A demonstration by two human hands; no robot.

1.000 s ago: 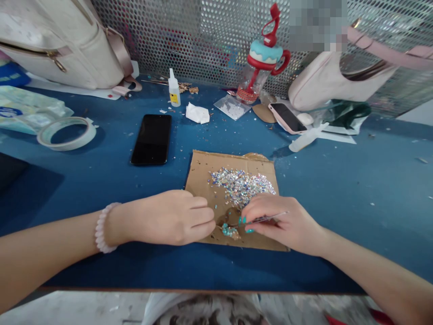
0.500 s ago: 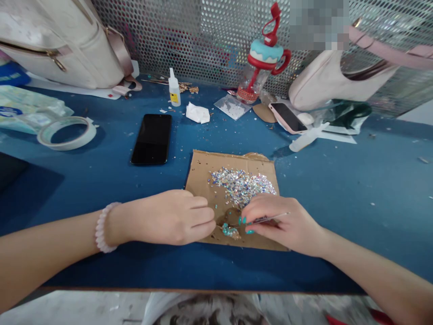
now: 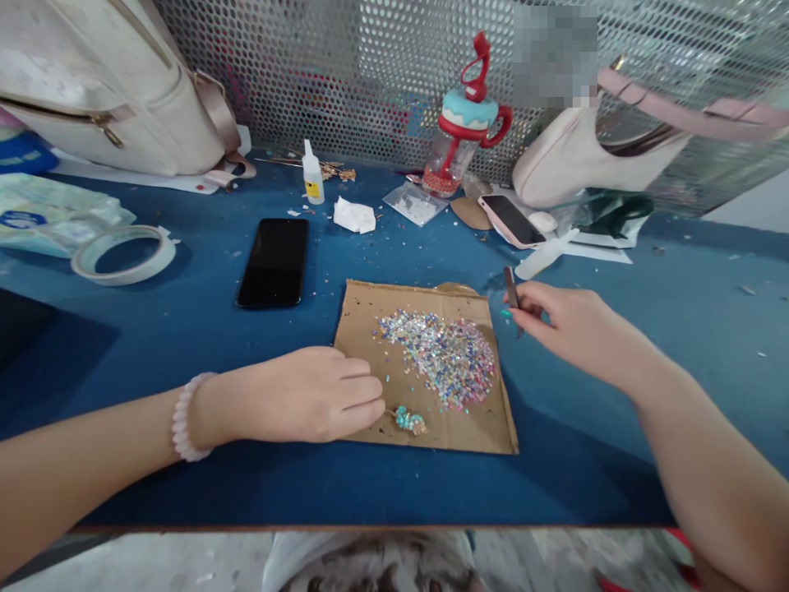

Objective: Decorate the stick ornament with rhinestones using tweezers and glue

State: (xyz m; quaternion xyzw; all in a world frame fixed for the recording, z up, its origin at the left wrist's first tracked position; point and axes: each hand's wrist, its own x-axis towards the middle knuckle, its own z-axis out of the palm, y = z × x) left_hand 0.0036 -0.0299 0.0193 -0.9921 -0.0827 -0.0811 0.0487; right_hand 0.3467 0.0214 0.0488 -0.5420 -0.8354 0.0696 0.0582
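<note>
My left hand [image 3: 336, 396] grips the turquoise-beaded piece [image 3: 408, 420] over the cardboard [image 3: 363, 329]

My right fingers close around the tweezers [image 3: 512, 292], beside the cardboard

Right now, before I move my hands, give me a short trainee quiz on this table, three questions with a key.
1. Multiple choice: what does the right hand hold?
A. The tape
B. Tweezers
C. The black phone
2. True or false: the white bottle stands upright.
3. Fill in the blank: the pile of loose gems lies on a flat piece of ____.

Key: 1, B; 2, true; 3, cardboard.
</note>
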